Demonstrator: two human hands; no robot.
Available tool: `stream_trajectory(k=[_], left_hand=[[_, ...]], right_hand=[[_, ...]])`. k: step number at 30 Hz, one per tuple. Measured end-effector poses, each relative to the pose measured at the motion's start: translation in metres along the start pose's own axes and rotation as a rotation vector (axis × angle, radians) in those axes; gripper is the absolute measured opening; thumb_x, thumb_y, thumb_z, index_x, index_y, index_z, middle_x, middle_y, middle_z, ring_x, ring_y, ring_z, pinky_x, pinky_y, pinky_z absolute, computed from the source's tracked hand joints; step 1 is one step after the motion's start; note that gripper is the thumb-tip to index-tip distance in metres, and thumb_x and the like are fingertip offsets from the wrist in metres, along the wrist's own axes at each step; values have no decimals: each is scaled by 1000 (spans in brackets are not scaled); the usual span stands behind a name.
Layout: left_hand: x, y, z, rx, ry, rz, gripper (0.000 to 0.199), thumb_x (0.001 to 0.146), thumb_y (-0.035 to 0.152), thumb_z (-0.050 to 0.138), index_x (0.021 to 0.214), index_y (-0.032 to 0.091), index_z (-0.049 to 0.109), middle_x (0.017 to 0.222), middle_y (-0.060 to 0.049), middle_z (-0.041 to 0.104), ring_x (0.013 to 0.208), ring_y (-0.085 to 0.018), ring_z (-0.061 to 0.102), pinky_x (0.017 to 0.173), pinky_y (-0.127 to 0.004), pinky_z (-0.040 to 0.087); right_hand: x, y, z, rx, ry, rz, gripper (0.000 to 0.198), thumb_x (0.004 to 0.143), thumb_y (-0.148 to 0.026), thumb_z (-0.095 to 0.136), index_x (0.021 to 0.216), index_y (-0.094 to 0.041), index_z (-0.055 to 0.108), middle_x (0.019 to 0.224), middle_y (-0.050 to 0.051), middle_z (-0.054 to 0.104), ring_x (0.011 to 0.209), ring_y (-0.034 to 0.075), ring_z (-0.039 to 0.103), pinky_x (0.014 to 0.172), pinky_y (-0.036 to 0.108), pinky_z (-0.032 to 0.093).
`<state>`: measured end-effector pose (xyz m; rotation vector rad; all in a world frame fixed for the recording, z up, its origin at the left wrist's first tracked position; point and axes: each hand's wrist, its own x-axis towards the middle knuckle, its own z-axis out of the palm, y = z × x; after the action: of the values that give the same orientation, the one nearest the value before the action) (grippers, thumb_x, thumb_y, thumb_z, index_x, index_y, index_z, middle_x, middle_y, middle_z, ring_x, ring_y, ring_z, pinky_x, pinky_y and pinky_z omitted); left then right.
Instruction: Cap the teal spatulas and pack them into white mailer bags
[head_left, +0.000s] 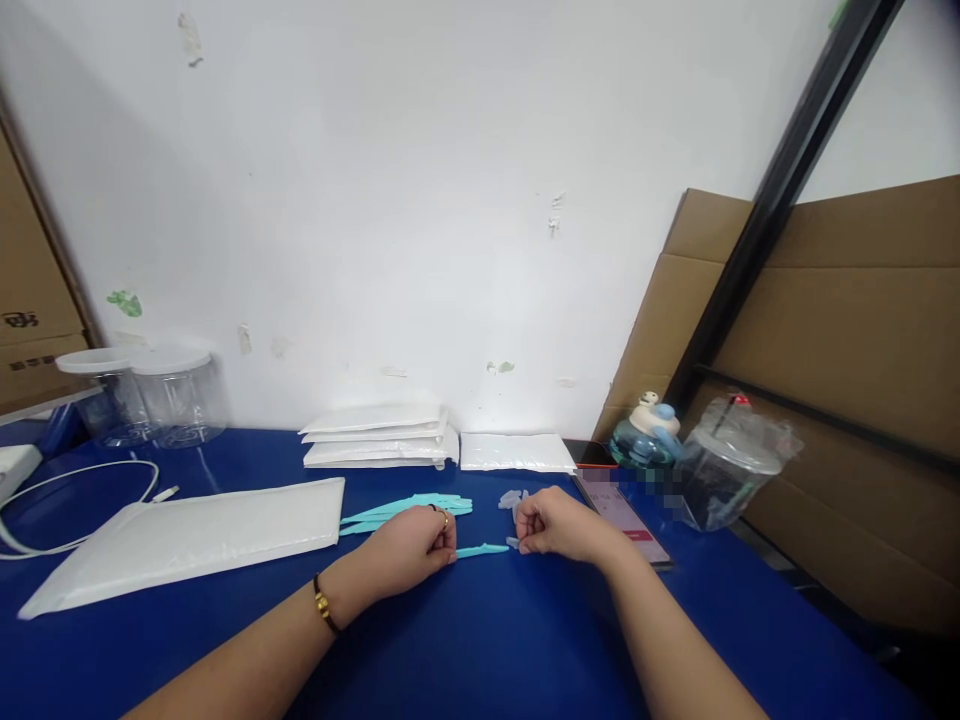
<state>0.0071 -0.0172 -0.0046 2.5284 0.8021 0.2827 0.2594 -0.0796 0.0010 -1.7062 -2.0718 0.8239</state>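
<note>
My left hand is closed around the end of a thin turquoise stick, apparently an eyebrow razor, whose tip points right. Facing it, my right hand pinches a small translucent cap just off that tip. Whether cap and razor touch is too small to tell. Behind my left hand lies a pile of similar turquoise razors, partly covered by the hand. A few more translucent caps lie beyond my right fingers.
A white padded envelope lies at left beside a white cable. By the wall are stacked envelopes and a single one. A phone, a glass teapot-like vessel and a bagged cup stand right; lidded clear jars left.
</note>
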Motion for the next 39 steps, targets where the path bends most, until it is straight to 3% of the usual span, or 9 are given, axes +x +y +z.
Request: stream_trajectory(k=[7,16,18,22,24,28,34,39], left_hand=[[2,0,0,-3,-31,-2,14,79,29,50,76,20,61,69,1,60,64,-13,52,54,-22,33],[-2,5,-2,-92,-183,-17,15,72,36,62,77,22,65,66,3,61,57,-12,52,49,-21,32],[-1,-5,-9,-26,-123,-17,18,70,38,65,80,22,65,70,2,62,61,-13,53,52,-21,34],[0,-32,-27,219,148,-44,19,70,29,63,88,23,63,88,-1,62,79,-17,55,65,-24,36],[0,-42,-32,289,169,-58,15,71,26,61,86,22,62,89,-2,62,80,-18,55,65,-25,36],[0,-46,-32,323,115,-69,7,75,25,55,76,22,61,81,-1,63,72,-17,56,60,-25,34],[-1,-40,-29,258,104,-89,9,74,26,55,77,22,63,80,-1,64,71,-16,56,58,-25,33],[-1,-36,-31,179,94,-127,14,75,25,50,75,21,63,78,-2,64,69,-15,55,57,-24,34]], right_hand=[[4,-9,7,17,-23,-19,7,66,-22,68,71,-17,68,58,-1,63,54,13,59,49,19,41],[-5,-21,10,166,-209,-48,9,67,-21,65,74,-17,70,63,-1,66,55,12,62,55,21,47],[-7,-18,3,155,-136,-55,11,69,-22,63,75,-16,70,64,0,66,55,13,61,55,21,46],[-12,-4,-15,18,192,-3,15,76,-22,55,78,-17,69,67,2,65,57,13,58,52,21,42],[-12,2,-20,-82,295,17,14,74,-21,55,78,-18,68,68,2,65,60,13,57,53,20,41],[-7,7,-17,-183,302,-5,18,69,-14,55,80,-19,68,74,1,65,64,13,56,56,21,40],[5,13,0,-243,271,128,8,71,-25,61,74,-18,65,67,2,64,59,14,55,51,21,35],[9,18,1,-267,274,78,4,72,-20,59,69,-18,62,74,3,64,64,15,56,54,21,36]])
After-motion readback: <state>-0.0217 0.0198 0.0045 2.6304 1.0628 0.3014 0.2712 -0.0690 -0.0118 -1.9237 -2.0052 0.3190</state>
